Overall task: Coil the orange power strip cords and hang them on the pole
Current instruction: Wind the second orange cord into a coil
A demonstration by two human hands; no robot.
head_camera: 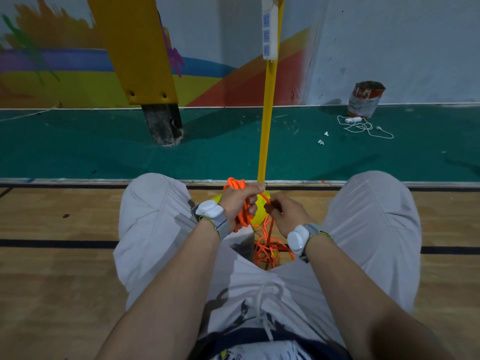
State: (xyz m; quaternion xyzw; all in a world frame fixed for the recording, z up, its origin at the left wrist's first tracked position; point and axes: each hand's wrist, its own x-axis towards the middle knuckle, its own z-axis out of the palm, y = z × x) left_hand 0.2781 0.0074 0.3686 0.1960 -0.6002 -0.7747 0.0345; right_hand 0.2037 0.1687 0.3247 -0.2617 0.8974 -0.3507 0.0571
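Note:
My left hand (237,201) grips a bundle of orange cord loops (240,203) just in front of my knees. My right hand (284,213) pinches a strand of the same cord beside it. Loose orange cord (267,249) lies tangled on the floor between my legs. The yellow pole (267,115) rises straight ahead from a yellow base (257,215) partly hidden behind my hands. A white power strip (270,29) hangs high on the pole.
A thick yellow padded post (140,53) stands to the left on green flooring. At the right wall sits a paint can (365,100), with a white power strip and cord (363,126) on the floor by it. My knees flank the pole's base.

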